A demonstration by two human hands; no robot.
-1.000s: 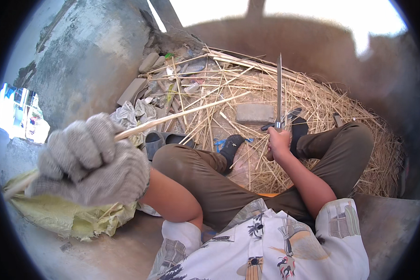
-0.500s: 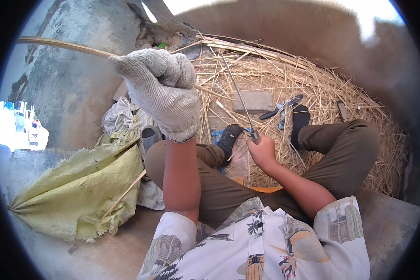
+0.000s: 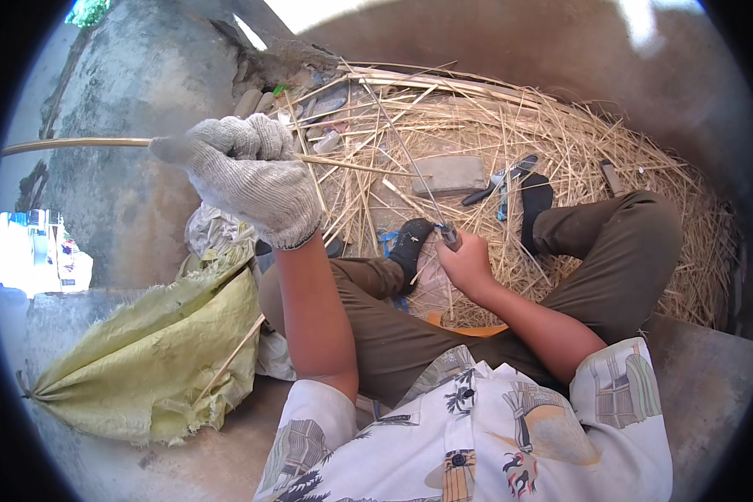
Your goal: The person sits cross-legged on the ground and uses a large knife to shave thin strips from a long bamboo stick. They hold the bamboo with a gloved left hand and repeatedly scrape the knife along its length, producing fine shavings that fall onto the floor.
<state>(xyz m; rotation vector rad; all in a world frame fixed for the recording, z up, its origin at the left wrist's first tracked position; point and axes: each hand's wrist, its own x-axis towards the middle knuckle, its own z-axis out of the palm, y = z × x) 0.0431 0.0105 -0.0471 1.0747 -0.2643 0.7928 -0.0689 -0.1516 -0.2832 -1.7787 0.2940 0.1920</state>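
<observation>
My left hand [image 3: 255,180], in a grey-white knitted glove, is closed round a thin bamboo strip [image 3: 75,142]. One end of the strip runs out to the left edge of the view; the other crosses over the straw-like litter and reaches the blade. Bare and low in front of my lap, my right hand [image 3: 470,266] grips the handle of a long thin-bladed knife [image 3: 403,148]. Its blade slants up and away to the left, with the strip's right end meeting or passing it; whether they touch I cannot tell.
Split strips and shavings [image 3: 644,209] cover the ground before my crossed legs. A grey brick [image 3: 450,176] and a dark-handled tool [image 3: 502,180] lie there. At left is a yellow-green woven sack [image 3: 155,360]. Concrete walls [image 3: 167,75] stand left and behind.
My gloved left hand has moved left and slightly down with the bamboo strip, which now lies flatter. The right hand keeps the knife nearly in place. The view has shifted slightly.
</observation>
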